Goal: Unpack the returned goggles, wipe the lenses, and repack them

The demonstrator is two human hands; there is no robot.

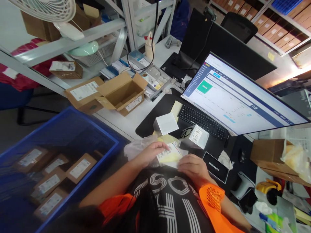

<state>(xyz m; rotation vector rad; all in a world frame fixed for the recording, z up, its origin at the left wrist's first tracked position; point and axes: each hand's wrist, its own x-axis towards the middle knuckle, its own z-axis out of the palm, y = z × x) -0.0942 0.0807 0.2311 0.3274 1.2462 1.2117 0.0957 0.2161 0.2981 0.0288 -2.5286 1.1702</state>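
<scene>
Both my hands hold a white and yellow label sheet close to my chest at the desk's front edge. My left hand pinches its left side, the fingers closed over it. On the sheet's right side sits my right hand, fingers curled over the edge. A crumpled clear plastic bag lies under and beside my left hand. Two small white boxes, one plain and one labelled, stand just beyond on the black desk mat.
A keyboard and a lit monitor stand behind the boxes. An open cardboard box sits at the back left. A blue crate at my left holds several labelled parcels. A brown box and a yellow tape dispenser are at right.
</scene>
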